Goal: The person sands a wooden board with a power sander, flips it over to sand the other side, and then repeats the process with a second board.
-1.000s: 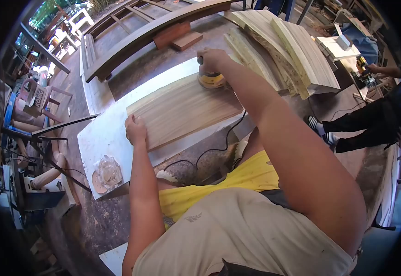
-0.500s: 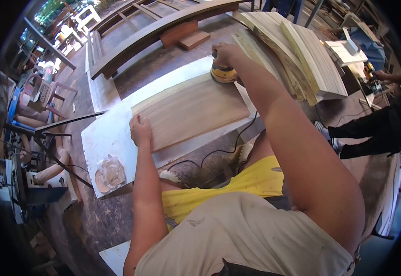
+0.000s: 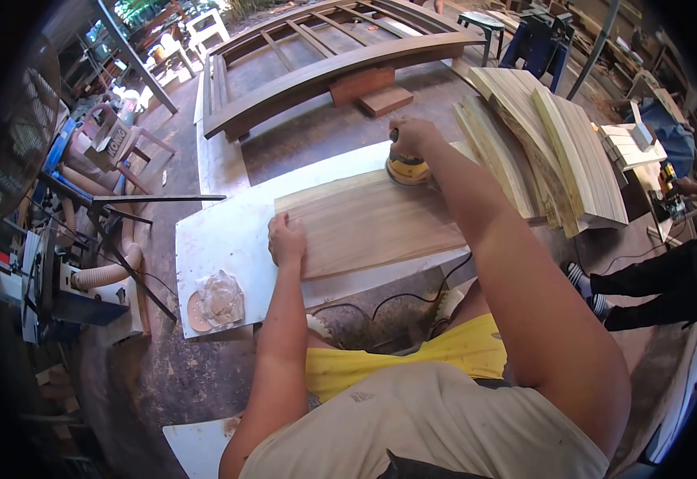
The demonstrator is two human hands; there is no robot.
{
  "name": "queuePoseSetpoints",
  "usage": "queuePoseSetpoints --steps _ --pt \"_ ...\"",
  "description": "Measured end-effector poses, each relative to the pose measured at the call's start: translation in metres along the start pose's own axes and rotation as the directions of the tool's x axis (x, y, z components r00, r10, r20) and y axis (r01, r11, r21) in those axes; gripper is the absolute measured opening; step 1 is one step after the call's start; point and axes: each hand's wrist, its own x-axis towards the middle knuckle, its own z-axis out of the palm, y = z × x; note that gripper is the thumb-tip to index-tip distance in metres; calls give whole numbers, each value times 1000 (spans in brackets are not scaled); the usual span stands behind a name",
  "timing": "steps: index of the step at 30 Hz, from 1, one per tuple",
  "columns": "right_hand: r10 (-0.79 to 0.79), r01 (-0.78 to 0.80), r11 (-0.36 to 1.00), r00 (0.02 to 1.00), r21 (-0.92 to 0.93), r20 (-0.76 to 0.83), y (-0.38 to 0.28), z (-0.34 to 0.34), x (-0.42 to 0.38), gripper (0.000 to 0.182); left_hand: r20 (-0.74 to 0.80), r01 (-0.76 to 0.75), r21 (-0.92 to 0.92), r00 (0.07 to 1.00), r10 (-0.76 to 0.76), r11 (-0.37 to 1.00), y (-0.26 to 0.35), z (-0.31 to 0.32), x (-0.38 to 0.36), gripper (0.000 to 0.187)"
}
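My right hand [image 3: 414, 137] is wrapped round the top of a yellow and black orbital sander [image 3: 408, 169], which rests on the wooden board [image 3: 364, 227] near its far edge. At the board's left end, my left hand [image 3: 287, 241] grips the edge with curled fingers. The board lies flat on a white panel [image 3: 228, 215]. A black cord [image 3: 400, 296] loops in front of the panel, near my feet. On the panel's near left corner sit a crumpled clear plastic bag [image 3: 222, 299] and a round tan disc [image 3: 197, 311], perhaps a sanding disc.
Several thick planks [image 3: 556, 152] are stacked to the right. Beyond the panel lies a large dark wooden frame [image 3: 324, 72], with reddish blocks [image 3: 386, 100] beside it. Metal bars [image 3: 156, 198] and a ribbed hose [image 3: 109, 275] are at left. A person's legs [image 3: 644, 291] show at right.
My view has tilted, so the scene sits lower and further right. The sander is slightly nearer the board's left end. Both hands keep their hold.
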Motion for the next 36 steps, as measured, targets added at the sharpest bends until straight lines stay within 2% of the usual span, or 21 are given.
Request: queuePoseSetpoints --steps 9,11,15,18,20,22,23,25,27,30,34,36 --pt "-156 157 987 987 -14 44 -76 9 8 49 1 -12 -53 1000 13 999 -8 4 4 42" --pt "-199 198 980 979 -11 -34 -89 19 10 49 -18 -17 -56 1000 16 998 -10 7 5 41" --pt "-228 228 974 972 -3 56 -122 21 15 50 -10 -17 -85 1000 16 996 -8 3 2 39" --pt "-298 300 954 950 4 -93 -144 33 20 45 -20 -14 -94 1000 12 996 -8 4 5 38" --pt "-299 300 954 953 1 -54 -161 33 20 45 -7 -9 -97 1000 8 995 -6 2 0 38" --pt "-315 315 949 948 -10 -45 -178 34 21 46 50 106 -161 994 -100 981 2 -8 1 42" --pt "-325 325 946 944 -11 -48 -187 33 21 46 40 110 -161 994 -104 981 1 -5 1 42" --pt "-317 319 948 946 -17 64 -207 29 20 54 -118 -56 -163 992 37 985 -4 0 -1 49" --pt "-332 334 942 942 -32 50 -223 34 21 54 -98 -62 -186 994 45 981 -4 -1 0 56" --pt "-401 402 915 915 31 -42 -241 51 29 43 -57 -24 -163 998 15 986 -1 -3 3 71" --pt "-425 425 905 905 17 -7 -266 44 22 51 -52 3 -171 999 -12 985 5 -4 5 79" --pt "-451 451 892 892 -8 -4 -277 45 22 54 -141 -18 -186 990 -8 982 5 -4 6 83"
